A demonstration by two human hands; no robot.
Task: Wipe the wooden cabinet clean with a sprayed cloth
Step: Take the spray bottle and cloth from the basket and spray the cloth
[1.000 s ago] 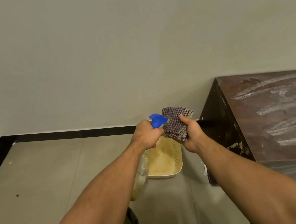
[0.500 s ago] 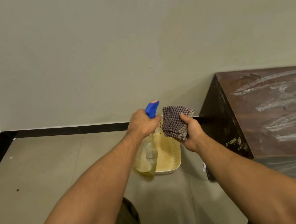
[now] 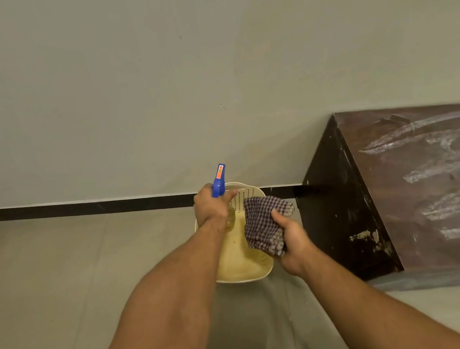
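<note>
My left hand grips a spray bottle with a blue trigger head, the head sticking up above my knuckles; the bottle's body is mostly hidden behind the hand. My right hand holds a bunched checked cloth, brown and white, just right of the bottle. Both hands hover over a cream perforated basket on the floor. The dark wooden cabinet stands to the right against the wall, its top streaked with pale wipe marks.
A grey tiled floor spreads to the left, bordered by a black skirting strip under a plain wall. The cabinet's dark side panel has chipped pale patches near its bottom. My knees show at the bottom edge.
Both hands have dropped lower over the basket. The spray bottle has tipped so its blue head points up, away from the cloth. The cloth now sits lower and to the right.
</note>
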